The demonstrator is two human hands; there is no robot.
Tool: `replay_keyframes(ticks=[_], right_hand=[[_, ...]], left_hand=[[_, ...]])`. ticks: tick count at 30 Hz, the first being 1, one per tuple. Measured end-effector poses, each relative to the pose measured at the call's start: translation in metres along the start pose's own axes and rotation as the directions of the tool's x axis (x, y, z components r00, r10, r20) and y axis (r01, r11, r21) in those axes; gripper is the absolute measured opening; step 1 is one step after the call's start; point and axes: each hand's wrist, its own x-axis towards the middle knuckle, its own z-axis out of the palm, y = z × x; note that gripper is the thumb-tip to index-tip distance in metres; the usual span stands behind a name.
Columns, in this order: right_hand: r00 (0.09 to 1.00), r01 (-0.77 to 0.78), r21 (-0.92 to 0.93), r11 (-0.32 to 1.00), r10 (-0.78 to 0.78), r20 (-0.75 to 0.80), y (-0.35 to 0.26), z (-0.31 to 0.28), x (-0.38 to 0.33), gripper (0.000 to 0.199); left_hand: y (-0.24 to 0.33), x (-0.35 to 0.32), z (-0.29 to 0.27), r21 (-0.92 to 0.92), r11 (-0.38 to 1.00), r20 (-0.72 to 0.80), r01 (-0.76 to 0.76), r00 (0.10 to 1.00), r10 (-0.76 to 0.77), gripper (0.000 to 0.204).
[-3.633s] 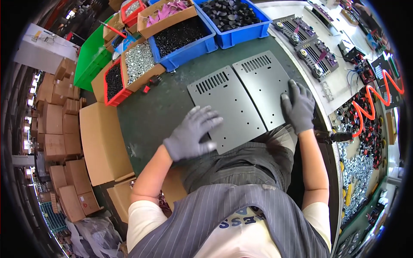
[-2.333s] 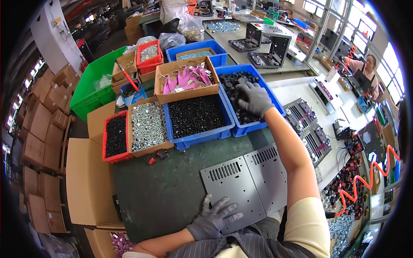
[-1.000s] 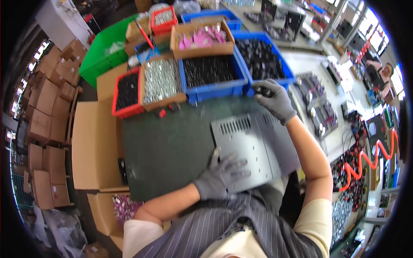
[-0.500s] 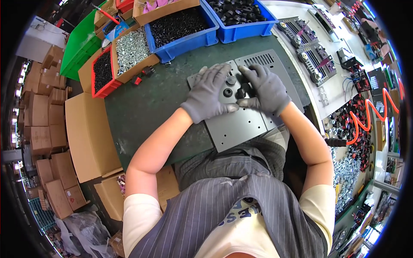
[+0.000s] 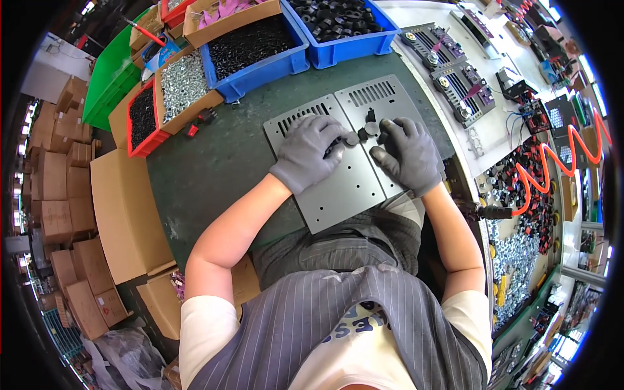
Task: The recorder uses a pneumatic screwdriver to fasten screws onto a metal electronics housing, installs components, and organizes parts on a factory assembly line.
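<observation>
Two gloved hands, left hand (image 5: 309, 151) and right hand (image 5: 408, 155), rest with loosely spread fingers on grey metal plates (image 5: 344, 188), small black round parts (image 5: 361, 132) lying between their fingertips, equally near both.

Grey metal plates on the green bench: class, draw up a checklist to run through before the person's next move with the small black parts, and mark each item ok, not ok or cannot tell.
1. Two grey metal plates lie flat, side by side, on the green bench: ok.
2. Left hand rests on the left plate, gloved: ok.
3. Right hand rests on the right plate, gloved: ok.
4. Small black round parts lie on the plates between the hands: ok.
5. Whether either hand grips a part: cannot tell, the fingers cover it.
6. Blue bin of black parts stands beyond the plates' far edge, unblocked: ok.
</observation>
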Motion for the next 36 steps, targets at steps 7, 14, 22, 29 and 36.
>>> replay_keyframes(ticks=[7,14,22,29,36], right_hand=[[0.971,-0.238,0.172,0.956,0.238,0.022,0.01,-0.004,0.0,0.035],[0.988,-0.135,0.365,0.921,0.1,0.115,0.02,-0.014,0.052,0.036],[0.915,-0.346,0.688,0.638,0.392,0.097,0.006,-0.026,0.158,0.046],[0.991,-0.082,0.376,0.923,0.034,0.132,-0.034,-0.031,0.08,0.02],[0.998,-0.068,0.334,0.94,0.064,0.021,-0.052,-0.003,-0.014,0.019]], left_hand=[[-0.014,-0.008,-0.004,0.061,0.992,0.007,-0.115,0.993,0.115,0.038],[-0.036,-0.009,-0.005,-0.471,0.881,-0.202,-0.038,0.977,-0.066,0.045],[-0.032,-0.011,-0.006,-0.442,0.897,-0.217,-0.009,0.971,-0.097,0.034],[-0.038,-0.013,-0.005,-0.431,0.902,-0.23,-0.021,0.969,-0.087,0.031],[-0.039,-0.013,-0.008,-0.63,0.776,-0.181,0.034,0.965,-0.189,0.025]])
